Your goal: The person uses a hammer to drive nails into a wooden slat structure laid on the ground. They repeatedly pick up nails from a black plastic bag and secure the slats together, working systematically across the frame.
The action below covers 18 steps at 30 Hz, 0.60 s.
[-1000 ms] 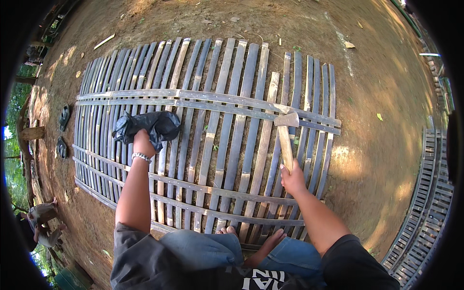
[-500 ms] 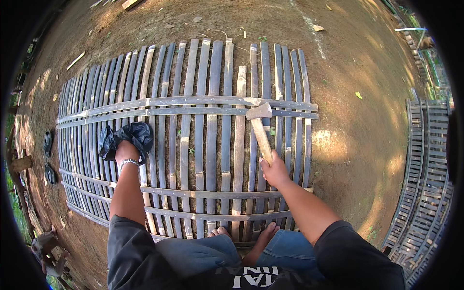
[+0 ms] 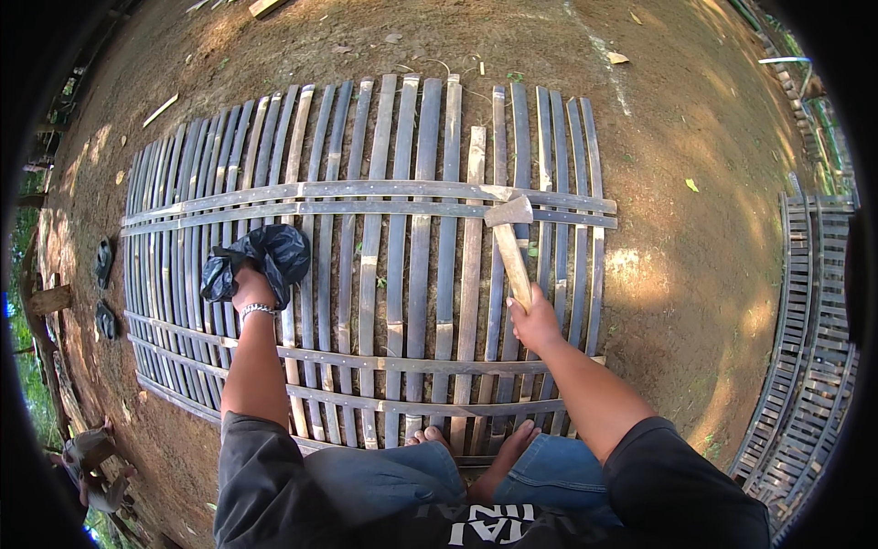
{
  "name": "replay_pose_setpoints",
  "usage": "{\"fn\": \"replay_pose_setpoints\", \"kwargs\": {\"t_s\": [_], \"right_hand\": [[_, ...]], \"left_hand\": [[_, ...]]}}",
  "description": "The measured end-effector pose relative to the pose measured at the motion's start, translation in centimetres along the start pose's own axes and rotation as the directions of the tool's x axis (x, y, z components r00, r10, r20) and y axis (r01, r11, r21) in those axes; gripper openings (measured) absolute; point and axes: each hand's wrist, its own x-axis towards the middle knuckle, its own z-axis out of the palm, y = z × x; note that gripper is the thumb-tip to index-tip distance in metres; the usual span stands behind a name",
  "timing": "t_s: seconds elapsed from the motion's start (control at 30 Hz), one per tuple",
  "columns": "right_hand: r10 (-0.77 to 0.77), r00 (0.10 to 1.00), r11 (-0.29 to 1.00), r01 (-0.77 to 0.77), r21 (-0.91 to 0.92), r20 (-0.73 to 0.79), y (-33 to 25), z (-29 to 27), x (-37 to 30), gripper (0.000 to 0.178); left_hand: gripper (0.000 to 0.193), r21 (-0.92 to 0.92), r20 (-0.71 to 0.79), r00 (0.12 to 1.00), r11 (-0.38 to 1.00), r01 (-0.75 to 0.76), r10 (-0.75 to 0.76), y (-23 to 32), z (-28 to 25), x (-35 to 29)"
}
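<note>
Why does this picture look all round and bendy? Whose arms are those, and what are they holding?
The picture comes from a small camera worn on a person's head, looking down. Its lens sees very wide, so straight things curve near the edges. The two arms belong to that person, who sits with bare feet on a big panel of bamboo slats lying on brown dirt ground. The right hand grips the wooden handle of a hammer, whose head rests on a cross strip. The left hand holds a crumpled black plastic bag against the slats. Another slatted panel lies at the right edge.
</note>
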Motion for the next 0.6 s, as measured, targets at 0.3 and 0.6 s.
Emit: {"fn": "replay_pose_setpoints", "kwargs": {"t_s": [0.3,0.6], "right_hand": [[0.045,0.999,0.998,-0.045,0.039,0.011,0.3,-0.1,0.1,0.051],[0.06,0.998,0.994,-0.06,0.096,0.001,0.3,-0.3,0.0,0.043]], "left_hand": [[0.023,-0.313,-0.116,0.979,0.929,-0.198,0.17,-2.8,1.5,2.5],[0.028,-0.337,-0.117,0.975,0.916,-0.218,0.189,-3.1,2.4,3.5]]}}
